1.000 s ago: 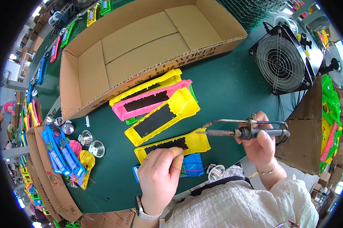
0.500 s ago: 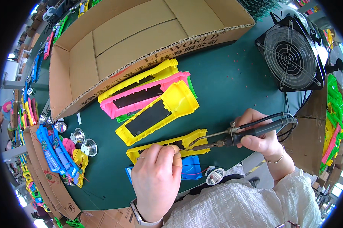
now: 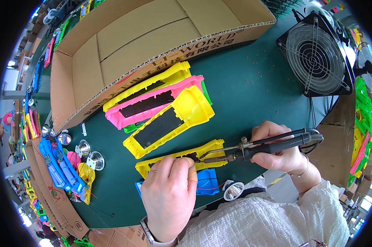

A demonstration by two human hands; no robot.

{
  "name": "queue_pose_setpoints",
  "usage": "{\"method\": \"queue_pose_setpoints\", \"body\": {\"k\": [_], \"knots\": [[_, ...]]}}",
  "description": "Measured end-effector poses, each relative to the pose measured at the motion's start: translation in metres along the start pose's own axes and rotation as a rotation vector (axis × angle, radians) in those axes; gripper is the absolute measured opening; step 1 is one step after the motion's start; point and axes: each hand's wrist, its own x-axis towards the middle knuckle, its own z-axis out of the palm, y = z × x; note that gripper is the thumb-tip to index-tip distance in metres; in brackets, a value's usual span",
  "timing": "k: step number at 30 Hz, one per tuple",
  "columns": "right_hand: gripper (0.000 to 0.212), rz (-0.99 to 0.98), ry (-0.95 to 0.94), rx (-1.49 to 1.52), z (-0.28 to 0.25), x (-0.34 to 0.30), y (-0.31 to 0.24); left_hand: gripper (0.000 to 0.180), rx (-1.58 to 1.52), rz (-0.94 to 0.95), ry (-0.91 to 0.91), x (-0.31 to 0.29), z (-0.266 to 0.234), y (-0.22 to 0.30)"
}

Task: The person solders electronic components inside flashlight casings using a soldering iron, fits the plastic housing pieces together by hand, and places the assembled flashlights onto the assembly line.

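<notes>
My right hand (image 3: 287, 159) grips a soldering iron (image 3: 272, 147) with a thin curved metal feed tube alongside its barrel. The iron's tip reaches over the right part of a yellow plastic flashlight casing (image 3: 212, 149) lying flat, its inner side up. My left hand (image 3: 169, 201) is closed in a pinch over the middle of that casing; what its fingertips hold is hidden beneath them. A blue plastic casing (image 3: 207, 181) lies partly under my left hand, on the near side of the yellow one. Beside it rests a shiny reflector cup (image 3: 233, 191) with a red wire close by.
A large open cardboard box (image 3: 140, 33) stands at the back. Yellow, pink (image 3: 114, 117) and green casings lie in front of it. A fan (image 3: 315, 57) stands at the back right. Blue casings (image 3: 62, 164) and several reflectors (image 3: 96, 160) are at the left.
My right hand has shifted the soldering iron slightly left, so its tip lies farther over the yellow casing. My left hand stays in place.
</notes>
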Motion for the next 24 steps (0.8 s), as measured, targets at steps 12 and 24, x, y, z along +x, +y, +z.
{"method": "queue_pose_setpoints", "body": {"k": [12, 24], "knots": [[0.031, -0.057, 0.156, 0.282, -0.003, -0.012, 0.006, 0.011, 0.051, 0.005, -0.034, 0.0, -0.002, 0.002], [0.039, -0.127, 0.375, 0.491, 0.013, -0.017, 0.014, 0.013, 0.063, 0.069, -0.022, -0.001, -0.002, -0.002]]}}
